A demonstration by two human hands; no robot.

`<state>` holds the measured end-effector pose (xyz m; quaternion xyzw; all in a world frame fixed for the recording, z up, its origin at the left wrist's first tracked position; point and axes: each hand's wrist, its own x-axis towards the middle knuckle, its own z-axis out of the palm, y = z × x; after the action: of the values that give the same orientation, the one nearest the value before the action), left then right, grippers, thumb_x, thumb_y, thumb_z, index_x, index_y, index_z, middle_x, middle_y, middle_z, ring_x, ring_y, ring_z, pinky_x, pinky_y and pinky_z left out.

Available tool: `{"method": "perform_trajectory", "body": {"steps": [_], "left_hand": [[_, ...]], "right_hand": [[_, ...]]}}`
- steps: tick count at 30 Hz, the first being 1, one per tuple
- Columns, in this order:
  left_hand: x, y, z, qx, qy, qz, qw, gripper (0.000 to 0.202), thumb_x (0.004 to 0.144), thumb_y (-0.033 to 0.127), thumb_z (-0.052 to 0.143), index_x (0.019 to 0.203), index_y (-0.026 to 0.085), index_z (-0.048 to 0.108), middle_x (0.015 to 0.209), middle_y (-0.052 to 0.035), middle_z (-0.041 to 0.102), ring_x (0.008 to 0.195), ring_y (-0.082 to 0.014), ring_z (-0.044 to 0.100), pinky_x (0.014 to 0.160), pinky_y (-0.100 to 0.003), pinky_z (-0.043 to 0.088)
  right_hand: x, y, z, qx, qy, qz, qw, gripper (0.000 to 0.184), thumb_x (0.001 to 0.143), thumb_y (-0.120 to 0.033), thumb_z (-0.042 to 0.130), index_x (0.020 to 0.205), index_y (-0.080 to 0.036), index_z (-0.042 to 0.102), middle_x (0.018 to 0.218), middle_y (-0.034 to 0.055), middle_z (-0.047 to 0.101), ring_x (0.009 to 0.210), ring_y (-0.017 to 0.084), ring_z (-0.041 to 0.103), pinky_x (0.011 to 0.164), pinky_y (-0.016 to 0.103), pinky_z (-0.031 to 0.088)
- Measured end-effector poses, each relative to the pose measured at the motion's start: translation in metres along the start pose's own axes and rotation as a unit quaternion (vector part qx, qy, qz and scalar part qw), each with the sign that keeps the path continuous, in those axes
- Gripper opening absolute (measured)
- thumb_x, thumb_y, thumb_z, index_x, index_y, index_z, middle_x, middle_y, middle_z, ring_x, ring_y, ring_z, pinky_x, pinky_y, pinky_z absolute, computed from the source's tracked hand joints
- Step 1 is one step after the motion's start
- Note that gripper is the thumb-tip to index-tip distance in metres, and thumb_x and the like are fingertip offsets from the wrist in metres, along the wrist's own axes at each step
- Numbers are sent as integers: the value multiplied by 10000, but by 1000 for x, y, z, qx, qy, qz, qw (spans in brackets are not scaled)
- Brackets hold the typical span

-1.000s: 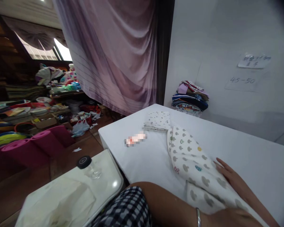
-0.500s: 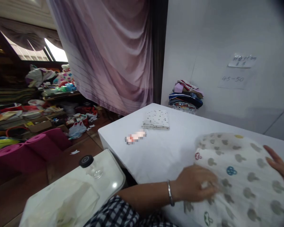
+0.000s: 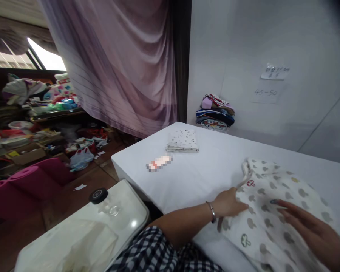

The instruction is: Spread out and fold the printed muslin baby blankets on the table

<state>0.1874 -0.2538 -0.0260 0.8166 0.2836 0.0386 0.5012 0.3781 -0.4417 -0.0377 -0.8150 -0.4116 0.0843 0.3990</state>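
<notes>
A white cloth with grey, red, green and yellow mushroom prints lies loosely spread, partly creased, on the white-covered table at the right. My left hand, with a silver bracelet at its wrist, grips the cloth's left edge, thumb on top and the other fingers mostly hidden. Over the cloth's right half, my right hand has its fingers stretched out; whether it presses on the fabric I cannot tell. Farther back sits a folded white cloth with small dark prints, apart from both hands.
A pixelated small object lies on the white table. At lower left, a white box-like surface holds a clear container with a black lid and a pale bag. Folded clothes are stacked by the wall.
The raised, billowing cloth has sunk lower and flatter. My right hand has come from the cloth's far right edge inward over it. My left hand has shifted slightly left along the edge.
</notes>
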Motion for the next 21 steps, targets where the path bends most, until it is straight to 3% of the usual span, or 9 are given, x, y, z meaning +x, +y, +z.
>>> {"method": "perform_trajectory", "body": {"steps": [2,5,8,11,15,18,21], "left_hand": [[3,8,6,-169,-19,-51,984,578,623,444,699,1110,171,550,1035,-96,634,886,-249,604,735,-361,482],[0,20,10,-400,-55,-93,910,491,593,300,736,1032,160,567,880,-36,628,661,-132,584,551,-239,441],[-12,29,12,-497,-74,-97,859,370,616,275,718,940,167,578,664,34,538,445,-55,451,403,-184,294],[-21,29,17,-537,-82,-82,836,281,681,335,666,890,185,554,608,54,489,387,-42,392,372,-179,234],[-23,19,25,-482,-53,-70,872,362,691,275,636,1021,187,516,621,59,509,411,-54,399,400,-186,270],[-25,11,28,-355,16,-6,935,429,691,271,648,1086,171,513,716,26,570,540,-84,479,518,-211,376],[-27,4,26,-180,91,92,975,551,706,393,670,1195,215,489,952,-27,616,782,-148,553,714,-269,431]], "right_hand": [[-16,-32,20,54,-69,24,996,540,709,-588,578,1145,-276,643,1133,70,652,1010,296,617,767,351,552],[-35,-57,40,132,-122,35,983,703,718,-559,603,1330,-233,485,1259,85,575,1091,281,576,842,328,531],[-50,-67,47,187,-136,35,972,815,718,-503,642,1425,-241,332,1385,79,451,1168,283,519,879,314,512],[-57,-68,52,208,-111,43,971,883,689,-483,677,1444,-245,287,1418,72,402,1247,303,430,951,346,464],[-56,-62,64,288,-50,106,951,751,674,-459,701,1352,-261,446,1364,36,481,1283,279,386,1034,364,373],[-56,-63,68,429,-46,185,883,636,696,-398,698,1290,-258,515,1214,43,611,1134,279,543,927,377,469],[-58,-73,64,541,-54,197,816,608,691,-300,703,1272,-242,535,1099,60,670,983,273,626,843,383,503]]}}
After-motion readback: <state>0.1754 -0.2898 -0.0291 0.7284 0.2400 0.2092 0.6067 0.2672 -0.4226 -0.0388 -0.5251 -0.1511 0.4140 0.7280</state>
